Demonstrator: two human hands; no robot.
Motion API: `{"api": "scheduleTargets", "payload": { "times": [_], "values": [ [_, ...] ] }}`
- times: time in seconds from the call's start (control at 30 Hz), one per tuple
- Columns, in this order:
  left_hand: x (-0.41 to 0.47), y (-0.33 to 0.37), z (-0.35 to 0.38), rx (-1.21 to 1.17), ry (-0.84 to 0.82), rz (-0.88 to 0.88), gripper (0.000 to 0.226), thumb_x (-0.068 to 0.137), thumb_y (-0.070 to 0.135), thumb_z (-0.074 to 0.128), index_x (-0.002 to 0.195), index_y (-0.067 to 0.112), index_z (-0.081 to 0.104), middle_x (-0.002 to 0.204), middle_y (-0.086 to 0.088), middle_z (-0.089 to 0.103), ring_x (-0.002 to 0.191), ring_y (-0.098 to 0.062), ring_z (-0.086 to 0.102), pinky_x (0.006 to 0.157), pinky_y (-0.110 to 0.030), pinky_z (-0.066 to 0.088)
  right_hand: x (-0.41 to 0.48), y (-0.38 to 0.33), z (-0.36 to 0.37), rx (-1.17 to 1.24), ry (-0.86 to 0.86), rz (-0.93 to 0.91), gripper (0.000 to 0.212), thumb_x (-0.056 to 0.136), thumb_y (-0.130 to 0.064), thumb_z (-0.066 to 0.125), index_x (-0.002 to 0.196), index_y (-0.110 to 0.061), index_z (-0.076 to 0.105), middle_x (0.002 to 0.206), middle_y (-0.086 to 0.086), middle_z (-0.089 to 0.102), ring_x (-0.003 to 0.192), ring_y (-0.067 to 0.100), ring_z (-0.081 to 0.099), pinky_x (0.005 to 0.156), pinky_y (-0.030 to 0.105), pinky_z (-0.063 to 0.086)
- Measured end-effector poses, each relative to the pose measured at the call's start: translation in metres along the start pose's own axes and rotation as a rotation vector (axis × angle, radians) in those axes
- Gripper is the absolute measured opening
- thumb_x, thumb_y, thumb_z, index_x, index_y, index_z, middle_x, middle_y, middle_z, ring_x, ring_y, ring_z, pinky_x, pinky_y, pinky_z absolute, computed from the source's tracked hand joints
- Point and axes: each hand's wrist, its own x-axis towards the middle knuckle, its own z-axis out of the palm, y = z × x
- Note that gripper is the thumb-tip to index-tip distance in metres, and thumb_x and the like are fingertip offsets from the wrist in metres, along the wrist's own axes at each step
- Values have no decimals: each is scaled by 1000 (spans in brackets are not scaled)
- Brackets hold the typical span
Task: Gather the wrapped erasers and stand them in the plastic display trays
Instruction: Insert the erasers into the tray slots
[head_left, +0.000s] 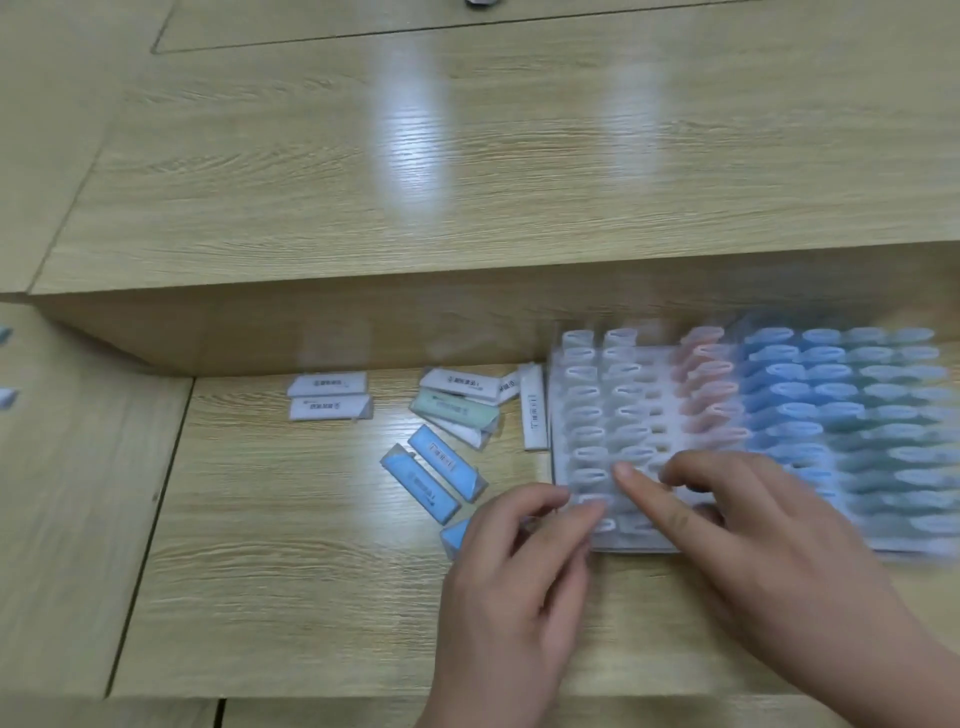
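Note:
Clear plastic display trays (654, 410) lie at the right of the lower desk, holding rows of upright white, pink, blue and green wrapped erasers (789, 395). Loose erasers lie flat to the left: two white ones (328, 396), a white and green heap (460, 408), one white one (534, 415) along the tray edge, and blue ones (434, 475). My left hand (519, 587) has its fingertips at the tray's near left corner, over a blue eraser (456, 535). My right hand (753, 525) rests on the tray with the forefinger straight on the white rows. The picture is blurred.
A raised wooden desk tier (467, 171) stands behind the work surface, its front wall just behind the trays. At the far left edge lie small pale objects (6, 397) on a side surface. A dark object (480, 2) peeks in at the top.

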Motion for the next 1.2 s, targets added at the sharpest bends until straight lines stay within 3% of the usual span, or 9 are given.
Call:
{"api": "scheduleTargets", "payload": {
  "times": [0.17,0.27,0.37,0.53,0.67,0.87,0.97,1.03,1.2],
  "values": [
    [2,-38,-44,138,97,-182,26,88,28,60,112,24,70,111,10,57,94,-14,64,72,-36,56,60,-32,-10,145,61,35,41,83,-7,55,121,-12,69,100,0,68,87,26,58,76,33,44],
    [9,-64,-65,400,13,-291,42,85,43,60,123,26,59,120,5,48,105,-20,53,85,-37,52,101,-65,18,75,-85,48,25,70,-14,76,93,-19,70,77,-5,67,76,24,59,63,35,48],
    [23,-79,-72,595,-85,-370,54,84,49,59,130,21,58,127,-8,49,110,-31,48,89,-42,45,128,-89,49,-58,-264,101,38,43,-25,89,62,-18,57,50,1,58,59,27,57,54,31,41],
    [37,-92,-80,565,-97,-399,38,82,45,66,113,24,69,120,-7,54,107,-32,49,87,-42,44,143,-100,62,-188,-378,207,47,28,-24,89,55,-16,52,41,3,51,47,25,55,55,29,23],
    [43,-93,-87,367,-93,-541,24,78,34,79,98,27,67,109,10,46,104,-14,38,88,-24,30,137,-99,66,-168,-368,242,43,29,-16,88,57,-14,55,48,5,54,49,27,55,50,28,32],
    [57,-75,-103,-126,85,-760,16,82,18,77,80,24,62,73,4,68,65,-13,63,63,-34,47,128,-93,37,-19,-247,235,32,55,-27,89,66,-23,59,60,-5,55,61,23,57,47,27,36],
    [65,-46,-117,-161,127,-693,13,87,15,72,84,28,69,76,7,74,71,-13,70,68,-33,53,111,-76,-1,174,-126,335,9,87,-40,60,91,-33,65,79,-12,57,64,13,57,45,27,39],
    [72,-22,-119,-183,118,-618,17,88,16,70,87,33,73,78,7,75,73,-9,70,69,-22,53,91,-56,-25,398,-87,416,22,94,-39,47,109,-39,64,90,-18,53,73,4,55,57,21,44],
    [91,37,-85,-215,-26,-363,16,86,27,72,93,41,75,92,6,73,79,-6,69,74,-13,51,23,15,-73,453,38,512,35,89,-22,54,118,-41,65,94,-17,58,85,4,59,72,11,41]
  ]
}}
